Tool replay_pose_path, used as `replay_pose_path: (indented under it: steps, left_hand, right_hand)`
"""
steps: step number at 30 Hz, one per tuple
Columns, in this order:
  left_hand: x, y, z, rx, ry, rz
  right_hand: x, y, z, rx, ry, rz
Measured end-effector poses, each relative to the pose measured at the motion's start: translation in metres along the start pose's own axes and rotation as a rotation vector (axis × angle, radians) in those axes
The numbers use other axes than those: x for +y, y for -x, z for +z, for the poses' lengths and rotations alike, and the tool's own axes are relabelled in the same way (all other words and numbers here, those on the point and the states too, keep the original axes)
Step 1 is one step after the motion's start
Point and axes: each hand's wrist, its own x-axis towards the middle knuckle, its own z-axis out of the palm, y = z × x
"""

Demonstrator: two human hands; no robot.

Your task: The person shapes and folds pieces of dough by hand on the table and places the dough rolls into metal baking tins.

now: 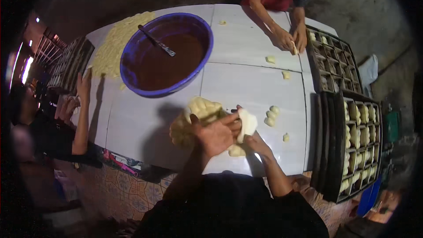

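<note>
In front of me, my right hand (259, 144) grips a flattened piece of pale dough (248, 123), the thumb on its near edge. Beside it my left hand (217, 135) has its palm turned up and fingers stretched toward the dough, the fingertips close to its left edge; whether they touch it I cannot tell. A heap of dough pieces (200, 106) lies just beyond and left of my left hand, partly hidden by it. Under my wrists rests another dough lump (236, 150). Right of my hands sit a shaped dough piece (272, 116) and a small dough lump (286, 137).
A blue basin (210, 46) of brown filling, with a dark-handled utensil (154, 39), stands on the white table (246, 81). Many dough pieces (110, 44) cover its far left. Divided trays (348, 141) line the right. Co-workers' hands (288, 39) work at the far right and left.
</note>
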Motion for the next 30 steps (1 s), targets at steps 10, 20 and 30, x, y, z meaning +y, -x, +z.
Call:
replay_pose_path:
  steps: [10,20,30]
  left_hand:
    - [0.23,-0.101,-0.089,0.769,-1.792,-0.461]
    - [0.071,-0.063,-0.037,0.306,-0.758,-0.223]
    - [-0.04,-0.005,-0.034,0.373,-1.629,0.197]
  right_hand:
    - [0.036,-0.038,0.013,0.19,-0.068,0.039]
    - [0.027,-0.056,-0.004,0.417,-0.597,0.221]
    - [0.001,0.024,-0.003,0.485,0.893,-0.38]
